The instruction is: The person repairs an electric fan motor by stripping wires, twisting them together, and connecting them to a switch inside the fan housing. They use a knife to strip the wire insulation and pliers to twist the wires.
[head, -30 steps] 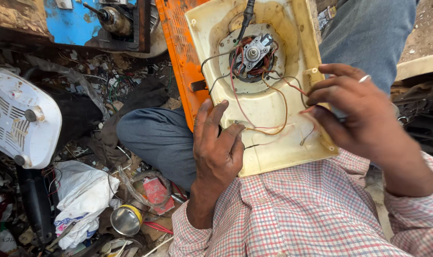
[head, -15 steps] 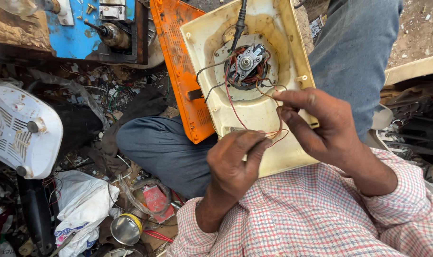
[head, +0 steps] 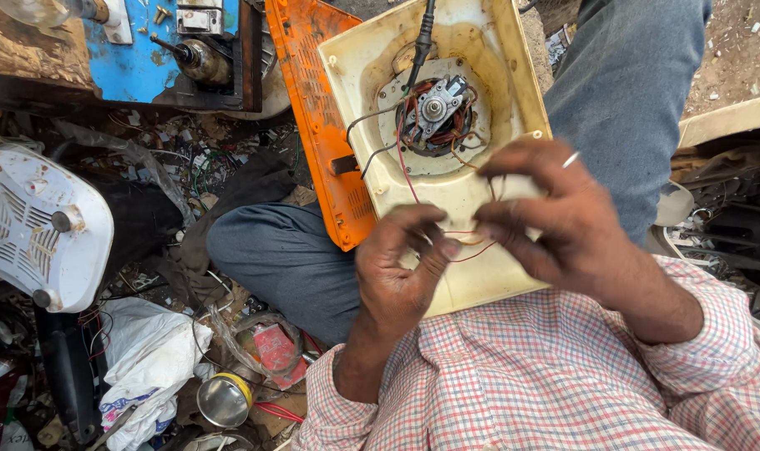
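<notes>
Both hands work thin red wires (head: 463, 242) over the cream appliance housing (head: 472, 276) on my lap. Left hand (head: 397, 271): thumb and fingers pinched together on the wires. Right hand (head: 555, 221): fingertips closed on the same strands, just beside the left pinch. Judgement: keep both pinches close and the pull light, so the leads don't tear at the motor (head: 434, 113). Housing's long axis runs away from my grip, motor end farthest; the motor shaft points up at me. An orange grille (head: 313, 108) lies beyond my left hand.
</notes>
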A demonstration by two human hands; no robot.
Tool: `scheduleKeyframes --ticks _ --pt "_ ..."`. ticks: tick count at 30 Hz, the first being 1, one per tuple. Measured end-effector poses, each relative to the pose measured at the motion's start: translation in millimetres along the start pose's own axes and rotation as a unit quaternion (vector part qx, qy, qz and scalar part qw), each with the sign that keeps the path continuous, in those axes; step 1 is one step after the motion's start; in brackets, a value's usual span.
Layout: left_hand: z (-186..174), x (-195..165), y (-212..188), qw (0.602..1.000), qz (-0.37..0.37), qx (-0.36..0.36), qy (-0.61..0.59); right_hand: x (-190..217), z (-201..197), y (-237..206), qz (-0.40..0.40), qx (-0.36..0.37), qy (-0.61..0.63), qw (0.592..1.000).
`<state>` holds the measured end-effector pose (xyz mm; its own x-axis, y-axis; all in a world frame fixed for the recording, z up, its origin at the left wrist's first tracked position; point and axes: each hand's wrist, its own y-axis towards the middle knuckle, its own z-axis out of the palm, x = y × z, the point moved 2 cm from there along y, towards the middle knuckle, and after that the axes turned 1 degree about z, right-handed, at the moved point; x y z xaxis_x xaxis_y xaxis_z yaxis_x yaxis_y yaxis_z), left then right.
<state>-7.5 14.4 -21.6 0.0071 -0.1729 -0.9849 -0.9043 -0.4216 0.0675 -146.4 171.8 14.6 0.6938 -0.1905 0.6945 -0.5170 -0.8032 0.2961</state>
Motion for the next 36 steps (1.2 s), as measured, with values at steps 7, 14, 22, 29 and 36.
scheduleKeyframes --ticks 7,14,22,29,36 --pt "-8.4 -9.6 12.7 0.917 0.1 0.098 0.373 -2.2 -0.4 -4.2 0.011 0.0 -0.138 0.99" --pt "13.6 5.3 12.5 0.86 0.055 0.162 0.482 -3.0 2.4 -10.3 0.054 0.003 -0.061 0.997" --pt "0.9 -16.6 -4.6 0.949 0.096 0.137 0.268 15.0 12.0 -9.7 -0.009 0.058 -0.038 0.998" --pt "-10.4 -6.2 -5.9 0.984 0.093 0.089 0.127 6.4 23.2 -9.5 0.032 0.082 -0.013 0.996" --pt "-16.8 -0.2 -10.2 0.983 0.103 0.054 0.141 5.1 17.0 -7.8 0.048 0.084 -0.006 0.995"
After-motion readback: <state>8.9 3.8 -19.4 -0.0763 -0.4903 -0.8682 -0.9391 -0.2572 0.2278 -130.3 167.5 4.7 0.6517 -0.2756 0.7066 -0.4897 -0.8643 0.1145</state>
